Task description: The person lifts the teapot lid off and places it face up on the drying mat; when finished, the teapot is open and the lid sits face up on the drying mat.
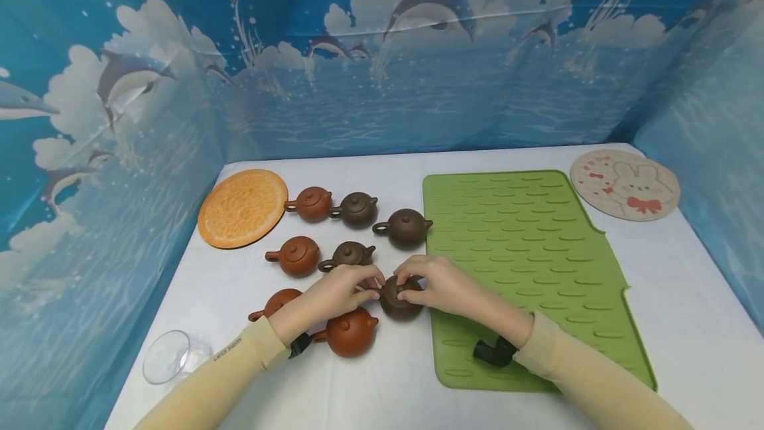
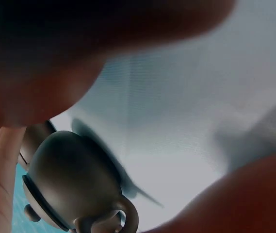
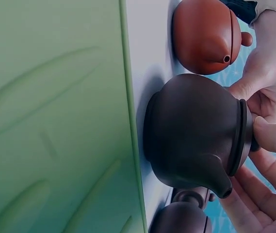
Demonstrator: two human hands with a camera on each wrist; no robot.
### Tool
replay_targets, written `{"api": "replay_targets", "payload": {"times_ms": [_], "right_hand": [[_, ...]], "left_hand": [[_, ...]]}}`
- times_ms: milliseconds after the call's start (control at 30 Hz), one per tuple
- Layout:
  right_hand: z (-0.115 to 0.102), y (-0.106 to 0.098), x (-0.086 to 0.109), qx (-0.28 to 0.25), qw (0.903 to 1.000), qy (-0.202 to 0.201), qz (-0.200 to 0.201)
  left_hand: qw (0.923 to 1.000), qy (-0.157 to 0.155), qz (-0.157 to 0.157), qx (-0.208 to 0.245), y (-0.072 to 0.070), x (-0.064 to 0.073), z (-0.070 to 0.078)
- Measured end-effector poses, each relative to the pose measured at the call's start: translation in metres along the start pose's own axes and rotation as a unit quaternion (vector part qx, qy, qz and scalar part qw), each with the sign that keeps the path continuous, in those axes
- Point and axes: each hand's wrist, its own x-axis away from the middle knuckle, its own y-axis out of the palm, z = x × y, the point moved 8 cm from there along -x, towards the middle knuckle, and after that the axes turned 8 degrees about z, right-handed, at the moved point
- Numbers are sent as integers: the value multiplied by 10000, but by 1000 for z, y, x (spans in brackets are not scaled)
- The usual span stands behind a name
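A dark brown teapot (image 1: 401,306) stands beside the left edge of the green mat, between both hands. My right hand (image 1: 440,284) pinches its lid knob, with the thumb on the near side; the right wrist view shows the same teapot (image 3: 196,128), its spout towards the camera. The left hand (image 1: 349,287) has thumb and fingertips together at the teapot's left side, where they cover the handle. Just behind the left hand stands another dark teapot (image 1: 352,254). A reddish teapot (image 1: 351,334) sits near the left wrist, and a second one (image 1: 285,297) is partly hidden by that forearm.
Further back are two dark teapots (image 1: 407,228) and two reddish teapots (image 1: 300,256). A green ridged mat (image 1: 507,244) covers the right side. An orange-slice mat (image 1: 243,208) lies back left, a round bunny mat (image 1: 625,184) back right, a clear glass (image 1: 167,357) front left.
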Motion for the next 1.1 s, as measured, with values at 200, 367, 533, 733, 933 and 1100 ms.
{"api": "replay_targets", "payload": {"times_ms": [200,367,533,733,933,1100], "right_hand": [[4,1,2,23,9996,292,-51],[17,0,6,-986,9906,944,134],[49,-7,20,-2677,9334,2339,483],[78,-17,43,-4480,8324,3168,775],[90,-23,63,-5627,7616,3146,670],[96,-27,76,-5077,7916,3358,533]], "left_hand": [[10000,40,54,-20,0,1,-1],[9998,70,161,-10,-1,3,-1],[9998,61,205,42,-1,4,0],[9993,115,356,87,-1,7,0],[9986,88,504,140,-1,8,-1],[9986,88,517,107,0,8,-2]]}}
